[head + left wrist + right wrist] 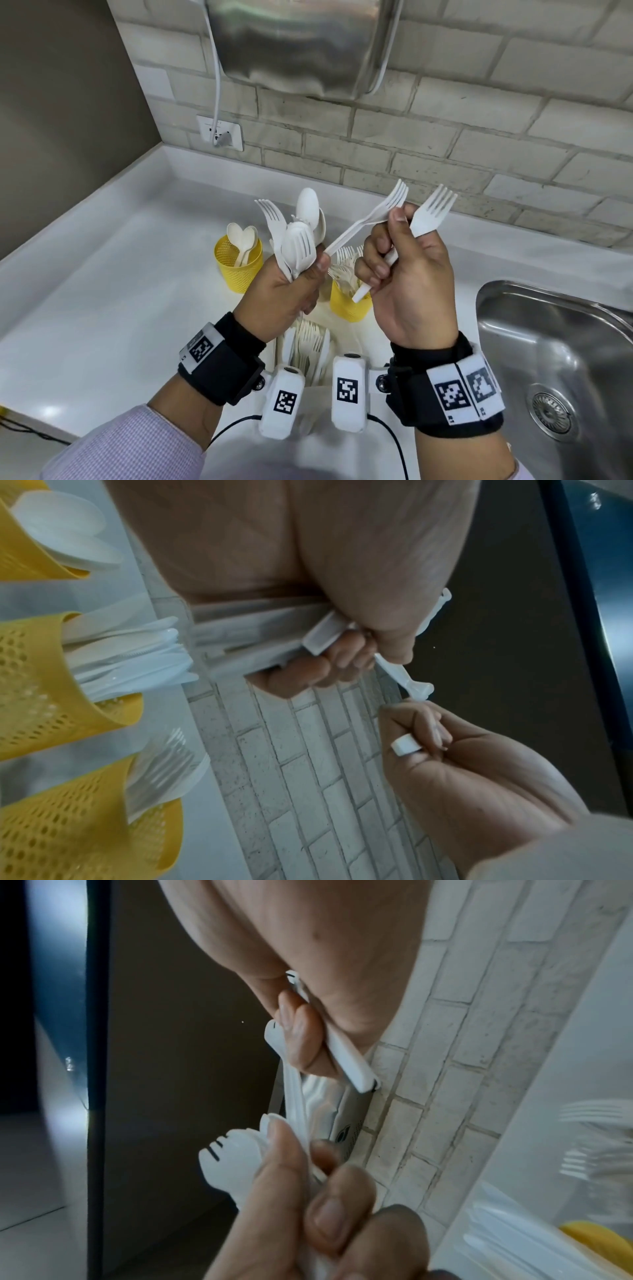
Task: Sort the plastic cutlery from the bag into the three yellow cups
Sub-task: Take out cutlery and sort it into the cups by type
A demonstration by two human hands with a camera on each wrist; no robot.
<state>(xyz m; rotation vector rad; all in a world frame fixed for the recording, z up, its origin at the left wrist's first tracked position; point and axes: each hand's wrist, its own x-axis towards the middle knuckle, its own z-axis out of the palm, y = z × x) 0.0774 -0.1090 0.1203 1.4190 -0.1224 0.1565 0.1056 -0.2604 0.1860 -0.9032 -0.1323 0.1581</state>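
We hold both hands raised over the counter point(102, 308). Our left hand point(281, 294) grips a bunch of forks and spoons point(294, 236), heads fanning toward twelve o'clock. Our right hand point(404, 281) curls round one fork point(428, 216) and pinches a second fork point(370, 219), whose handle points to eight o'clock, touching the left thumb.

Matt white plastic forks point(430, 214) and spoons point(301, 240) between curled fingers point(375, 255). Below the fingers, perforated yellow plastic cups point(236, 270) on a smooth, glossy white tabletop point(102, 308). Beyond them, rough pale brick point(445, 137) and a brushed-metal sink point(565, 342).
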